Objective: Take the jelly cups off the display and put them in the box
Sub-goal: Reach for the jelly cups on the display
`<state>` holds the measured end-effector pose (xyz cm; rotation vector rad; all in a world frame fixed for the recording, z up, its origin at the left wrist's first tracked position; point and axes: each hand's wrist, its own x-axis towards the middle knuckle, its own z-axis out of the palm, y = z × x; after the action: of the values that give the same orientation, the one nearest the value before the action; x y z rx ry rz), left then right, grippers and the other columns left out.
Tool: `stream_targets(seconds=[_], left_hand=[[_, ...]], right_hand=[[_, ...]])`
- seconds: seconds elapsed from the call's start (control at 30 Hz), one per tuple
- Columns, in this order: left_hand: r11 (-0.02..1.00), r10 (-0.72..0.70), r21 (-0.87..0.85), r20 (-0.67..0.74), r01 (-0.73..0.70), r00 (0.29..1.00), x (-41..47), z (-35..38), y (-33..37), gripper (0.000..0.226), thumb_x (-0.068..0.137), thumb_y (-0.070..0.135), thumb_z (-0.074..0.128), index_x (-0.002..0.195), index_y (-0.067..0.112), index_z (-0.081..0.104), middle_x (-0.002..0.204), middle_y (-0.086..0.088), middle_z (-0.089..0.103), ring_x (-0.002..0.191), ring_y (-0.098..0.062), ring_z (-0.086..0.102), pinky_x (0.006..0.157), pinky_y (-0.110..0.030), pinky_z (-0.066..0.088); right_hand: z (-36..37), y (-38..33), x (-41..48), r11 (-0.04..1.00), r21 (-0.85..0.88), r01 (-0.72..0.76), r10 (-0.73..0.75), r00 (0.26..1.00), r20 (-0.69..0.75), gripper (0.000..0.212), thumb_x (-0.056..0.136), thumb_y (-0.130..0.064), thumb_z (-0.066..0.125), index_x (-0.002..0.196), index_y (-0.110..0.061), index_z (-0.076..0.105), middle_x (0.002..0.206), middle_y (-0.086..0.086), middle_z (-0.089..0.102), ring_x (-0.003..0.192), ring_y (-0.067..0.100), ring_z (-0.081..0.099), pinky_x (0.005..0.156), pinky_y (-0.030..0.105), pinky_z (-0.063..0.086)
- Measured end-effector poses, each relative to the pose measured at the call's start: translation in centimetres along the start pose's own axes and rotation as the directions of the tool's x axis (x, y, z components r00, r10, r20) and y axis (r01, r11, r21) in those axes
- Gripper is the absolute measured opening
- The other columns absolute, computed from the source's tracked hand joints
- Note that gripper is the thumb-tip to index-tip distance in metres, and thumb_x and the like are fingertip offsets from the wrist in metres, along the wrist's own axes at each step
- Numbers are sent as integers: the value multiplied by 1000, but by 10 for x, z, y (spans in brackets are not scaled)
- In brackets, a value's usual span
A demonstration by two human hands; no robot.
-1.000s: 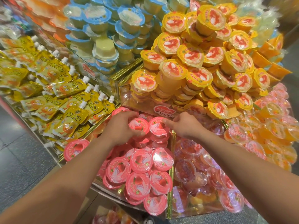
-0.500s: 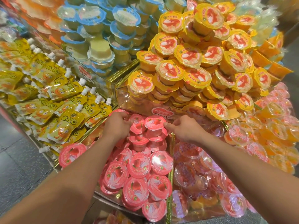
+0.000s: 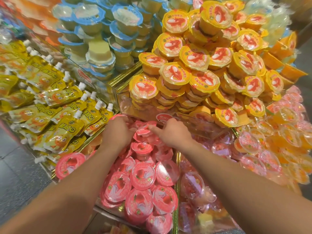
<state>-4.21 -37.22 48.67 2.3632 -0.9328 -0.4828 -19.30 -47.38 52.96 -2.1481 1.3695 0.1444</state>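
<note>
Pink jelly cups [image 3: 143, 176] fill a gold-edged display bin in the centre. My left hand [image 3: 118, 132] is curled over pink cups at the back of the bin, and a pink rim [image 3: 117, 116] shows above its fingers. My right hand [image 3: 171, 133] pinches the lid edge of a pink cup [image 3: 144, 129] on top of the pile. Both forearms reach in from below. A sliver of a container with jelly cups [image 3: 116, 229] shows at the bottom edge, mostly hidden.
A tall pile of yellow-lidded cups [image 3: 202, 65] rises just behind my hands behind a clear panel [image 3: 152, 112]. Blue-lidded cups [image 3: 104, 39] sit at the back left, yellow spout pouches [image 3: 64, 115] at left, clear fruit cups [image 3: 253, 149] at right. Grey floor [image 3: 16, 174] lies lower left.
Both hands have moved closer together at the back of the pink bin. The left hand has curled tighter over the cups, and the right hand's fingers have closed on the top cup's lid.
</note>
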Motion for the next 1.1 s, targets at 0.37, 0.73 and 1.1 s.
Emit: stream_targets(seconds=[0.37,0.73,1.1], left_hand=[[987,59,-150,-37,-64,998,-21,-16,-10,15,88,24,72,102,23,75,74,5,66,78,-22,64,67,-28,39],[980,98,-172,-15,-99,995,-41,-24,-20,11,89,22,72,99,23,77,74,7,69,68,-5,61,63,-25,43],[972,80,-218,-27,-84,996,-44,-26,-20,10,92,19,67,95,21,77,78,4,71,76,-15,65,68,-27,47]], right_hand=[[-3,-1,-10,946,309,-95,63,992,114,37,89,-20,67,56,-12,55,58,12,53,55,23,49,51,30,35],[-10,7,-34,869,461,-180,79,970,229,39,97,-13,64,59,-6,55,54,10,47,36,16,32,37,17,20],[8,-17,-30,801,478,-360,166,901,401,26,95,-13,57,70,-7,60,55,5,49,37,14,36,38,13,18]])
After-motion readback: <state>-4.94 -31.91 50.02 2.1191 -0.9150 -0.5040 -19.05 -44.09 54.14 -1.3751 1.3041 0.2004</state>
